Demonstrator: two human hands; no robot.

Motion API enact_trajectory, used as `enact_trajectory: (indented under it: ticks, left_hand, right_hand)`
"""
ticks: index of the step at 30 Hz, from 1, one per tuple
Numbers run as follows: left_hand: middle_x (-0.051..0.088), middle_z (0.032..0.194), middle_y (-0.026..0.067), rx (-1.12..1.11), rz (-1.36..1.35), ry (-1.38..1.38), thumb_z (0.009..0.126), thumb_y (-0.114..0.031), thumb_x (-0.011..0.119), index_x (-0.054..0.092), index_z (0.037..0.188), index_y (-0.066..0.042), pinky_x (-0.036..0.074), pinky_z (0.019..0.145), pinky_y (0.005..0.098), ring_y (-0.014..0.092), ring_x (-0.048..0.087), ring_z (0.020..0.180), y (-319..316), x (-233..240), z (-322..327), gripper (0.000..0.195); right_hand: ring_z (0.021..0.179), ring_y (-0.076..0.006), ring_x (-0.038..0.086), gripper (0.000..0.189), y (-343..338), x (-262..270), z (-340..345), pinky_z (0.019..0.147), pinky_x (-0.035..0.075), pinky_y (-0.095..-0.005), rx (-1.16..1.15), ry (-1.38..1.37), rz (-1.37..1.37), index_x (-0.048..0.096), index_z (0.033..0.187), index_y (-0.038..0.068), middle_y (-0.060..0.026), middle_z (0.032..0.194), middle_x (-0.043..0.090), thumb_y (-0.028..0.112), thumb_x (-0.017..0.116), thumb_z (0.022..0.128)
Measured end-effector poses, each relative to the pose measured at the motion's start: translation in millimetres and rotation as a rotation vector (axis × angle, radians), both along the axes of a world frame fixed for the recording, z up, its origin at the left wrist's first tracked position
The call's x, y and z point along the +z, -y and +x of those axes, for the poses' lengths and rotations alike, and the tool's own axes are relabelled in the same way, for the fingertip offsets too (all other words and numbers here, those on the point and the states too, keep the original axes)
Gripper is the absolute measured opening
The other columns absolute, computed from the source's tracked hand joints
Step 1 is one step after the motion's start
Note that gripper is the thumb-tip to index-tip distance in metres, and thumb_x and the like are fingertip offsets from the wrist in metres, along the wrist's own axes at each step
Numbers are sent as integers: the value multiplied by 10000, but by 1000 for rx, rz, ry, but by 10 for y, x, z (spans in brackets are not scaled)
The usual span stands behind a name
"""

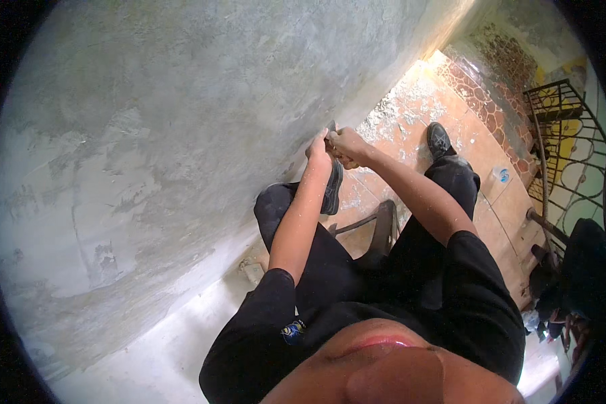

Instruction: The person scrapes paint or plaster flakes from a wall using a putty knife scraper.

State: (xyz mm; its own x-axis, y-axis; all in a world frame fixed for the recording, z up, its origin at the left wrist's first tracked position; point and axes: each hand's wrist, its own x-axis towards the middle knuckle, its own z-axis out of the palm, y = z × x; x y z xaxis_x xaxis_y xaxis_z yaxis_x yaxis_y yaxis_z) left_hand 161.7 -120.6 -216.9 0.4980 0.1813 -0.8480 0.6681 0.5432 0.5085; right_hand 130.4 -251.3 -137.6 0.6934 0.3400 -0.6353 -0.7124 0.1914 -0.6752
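Note:
Low beside a grey plastered wall [131,141], both my hands meet around a small flat tool, possibly a scraper [332,124]. Only its dark blade end shows above the fingers; the rest is hidden. My left hand [319,146] is closed on it on the wall side. On the other side, my right hand [351,147] grips it too, with the fingers curled under. Whether the blade touches the wall, I cannot tell. The wall is patchy, with paler smears and rough flaked spots. Dust specks dot both forearms.
Pale flakes [384,118] litter the orange tiled floor [500,212] along the wall. My shoes [439,140] stand apart, with a dark stool or chair leg [384,227] between my legs. A plastic cup [500,174] lies to the right, near a black metal railing [560,136].

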Motion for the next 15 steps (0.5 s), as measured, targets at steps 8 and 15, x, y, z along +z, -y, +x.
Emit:
enact_trajectory:
  ticks: [8, 15]
  left_hand:
    - [687, 1095, 62, -109, -29, 78, 930, -270, 594, 658, 1135, -58, 470, 913, 366, 242, 639, 957, -223, -9, -17, 302]
    - [696, 1011, 75, -40, 34, 9, 885, -306, 644, 669, 1042, -86, 513, 797, 416, 252, 648, 900, 7, 26, -18, 272]
  right_hand:
    - [371, -103, 321, 381, -34, 361, -89, 310, 238, -298, -24, 56, -47, 447, 688, 60, -5, 540, 376, 305, 420, 979]
    - [391, -164, 414, 364, -39, 54, -1, 322, 315, -349, -17, 66, -65, 514, 753, -23, -51, 547, 444, 261, 421, 961]
